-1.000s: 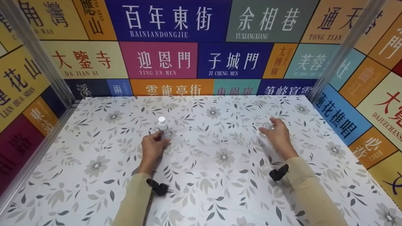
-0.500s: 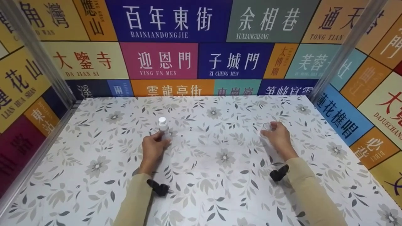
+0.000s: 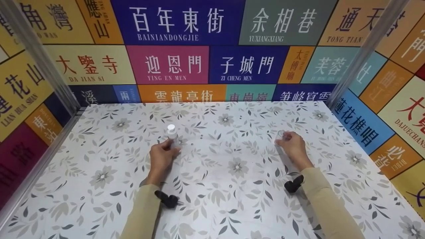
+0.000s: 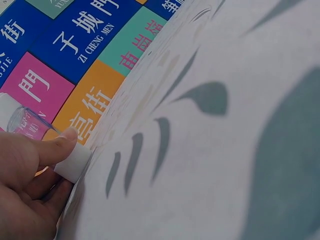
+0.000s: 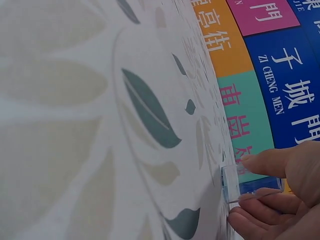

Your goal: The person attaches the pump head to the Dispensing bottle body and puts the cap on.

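Observation:
On the left of the table, a small clear bottle [image 3: 173, 135] with a white top [image 3: 171, 127] stands upright. My left hand [image 3: 161, 155] grips it low, and the left wrist view shows thumb and fingers around its white base [image 4: 75, 163]. To the right, my right hand [image 3: 294, 147] pinches a small transparent cap-like piece [image 3: 279, 135]. Up close in the right wrist view, this clear piece [image 5: 231, 183] sits between thumb and fingertips, its thick end right at the table surface. Part of it is covered by the fingers.
The table [image 3: 212, 196] has a white cover with grey flowers and leaves. Panels with coloured lettered blocks [image 3: 167, 63] rise at its back and sides, with metal posts [image 3: 362, 49] at the corners. A black wrist camera [image 3: 168, 199] is strapped over each beige sleeve.
My right hand has come down slightly with the clear piece, and its fingers have closed in around it. The left hand and the bottle have stayed in place.

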The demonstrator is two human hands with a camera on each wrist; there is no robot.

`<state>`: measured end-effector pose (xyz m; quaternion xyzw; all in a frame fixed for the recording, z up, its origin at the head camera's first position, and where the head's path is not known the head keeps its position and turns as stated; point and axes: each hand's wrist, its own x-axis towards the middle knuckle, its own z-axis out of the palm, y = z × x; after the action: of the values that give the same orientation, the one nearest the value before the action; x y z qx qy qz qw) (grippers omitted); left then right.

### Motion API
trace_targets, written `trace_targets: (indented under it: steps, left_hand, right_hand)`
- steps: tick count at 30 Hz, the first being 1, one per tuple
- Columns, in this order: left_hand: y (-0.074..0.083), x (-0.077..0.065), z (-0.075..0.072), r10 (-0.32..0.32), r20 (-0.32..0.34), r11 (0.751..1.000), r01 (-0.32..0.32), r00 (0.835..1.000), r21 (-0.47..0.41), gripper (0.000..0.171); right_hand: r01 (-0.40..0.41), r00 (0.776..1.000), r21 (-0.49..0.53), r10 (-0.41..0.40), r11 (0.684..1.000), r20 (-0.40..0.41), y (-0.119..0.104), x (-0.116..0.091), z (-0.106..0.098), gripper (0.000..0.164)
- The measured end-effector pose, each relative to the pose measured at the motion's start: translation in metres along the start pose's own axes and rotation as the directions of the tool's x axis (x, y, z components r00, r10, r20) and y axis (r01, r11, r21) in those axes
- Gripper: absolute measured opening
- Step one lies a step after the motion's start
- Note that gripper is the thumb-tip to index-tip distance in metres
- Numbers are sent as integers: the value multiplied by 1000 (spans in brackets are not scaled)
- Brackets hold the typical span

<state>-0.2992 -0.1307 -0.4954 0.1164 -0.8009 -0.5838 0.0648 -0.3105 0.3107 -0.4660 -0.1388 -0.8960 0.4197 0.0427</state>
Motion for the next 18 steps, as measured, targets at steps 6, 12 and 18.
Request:
trace_targets:
  steps: [6, 12, 18]
  left_hand:
    - [0, 0, -1, 15, -2, 1000, -15, 1000, -3, 52]
    - [0, -1, -3, 43, -5, 999, -43, 999, 17, 55]
    - [0, -1, -3, 34, 9, 999, -34, 999, 9, 55]
  right_hand:
    - [16, 999, -19, -17, 1000, -28, 0, 1, 2, 49]
    - [7, 999, -19, -8, 1000, -42, 0, 1, 4, 48]
    - [-5, 998, -6, 5, 1000, -63, 2, 0, 4, 46]
